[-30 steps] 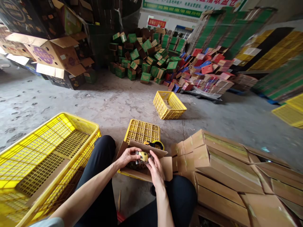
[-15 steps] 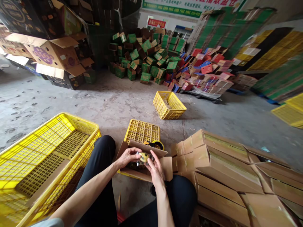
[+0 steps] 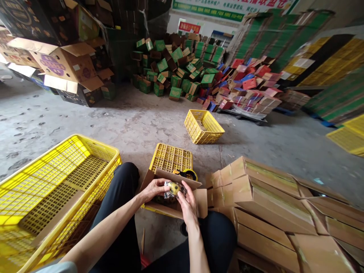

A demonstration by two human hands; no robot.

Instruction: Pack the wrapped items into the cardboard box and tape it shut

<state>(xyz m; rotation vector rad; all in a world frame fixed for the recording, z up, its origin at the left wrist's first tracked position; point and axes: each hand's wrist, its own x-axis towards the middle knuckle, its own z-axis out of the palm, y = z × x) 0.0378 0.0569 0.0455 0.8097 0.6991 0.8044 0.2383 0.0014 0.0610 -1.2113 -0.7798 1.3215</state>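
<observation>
Between my two hands is a small clear plastic packet (image 3: 172, 189) with yellow and dark round contents that look like fruit; their kind I cannot make out. My left hand (image 3: 155, 189) pinches the packet's left end. Its right side rests in the fingers of my right hand (image 3: 187, 201), thumb in front. Just below is an open cardboard box (image 3: 201, 203) with its flaps up, its inside mostly hidden by my hands. The box sits on an upturned yellow crate (image 3: 170, 157). Behind the box's back flap lies a yellow and black tape dispenser (image 3: 186, 174).
A large yellow crate (image 3: 113, 153) stands at my left, with cardboard inside. Stacked brown cartons (image 3: 273, 201) fill the right side. Another yellow crate (image 3: 204, 127) sits on the floor ahead. Farther back are piled green boxes (image 3: 174, 93), red and blue boxes, and opened cartons (image 3: 62, 64).
The packet has turned slightly between my fingers, and more of its dark contents show at the right. Both hands stay in nearly the same place.
</observation>
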